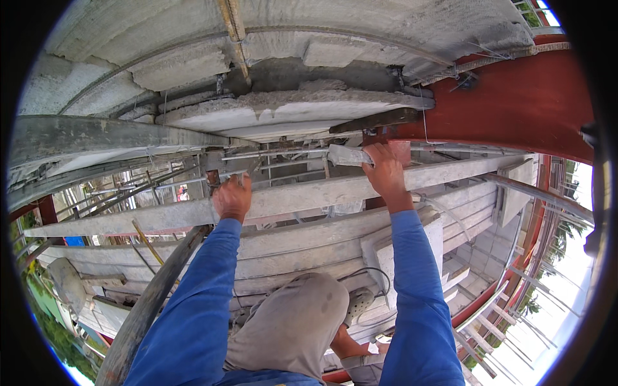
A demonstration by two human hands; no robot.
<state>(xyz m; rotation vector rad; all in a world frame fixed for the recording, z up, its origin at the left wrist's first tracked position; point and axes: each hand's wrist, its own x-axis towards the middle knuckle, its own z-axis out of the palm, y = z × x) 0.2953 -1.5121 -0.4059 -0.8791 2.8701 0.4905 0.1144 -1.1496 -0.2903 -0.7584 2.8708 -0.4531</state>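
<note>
A long pale grey plank [296, 195] runs from left to right across the middle in front of me. My left hand [232, 196] is closed over its far edge, fingers curled down and partly hidden. Farther right, my right hand [386, 172] reaches over the same plank, its fingers bent around the end of a short grey block [348, 156]; its material is unclear. My bent knee [299, 318] in dusty trousers is below, between my blue-sleeved forearms.
Beyond the plank hangs a rough concrete edge [290, 106] with rebar [354, 36] above. A red steel beam [515, 103] stands at right. A round pole [154, 309] slants up beside my left arm. Stacked boards [302, 248] lie nearer me; open gaps show scaffolding below.
</note>
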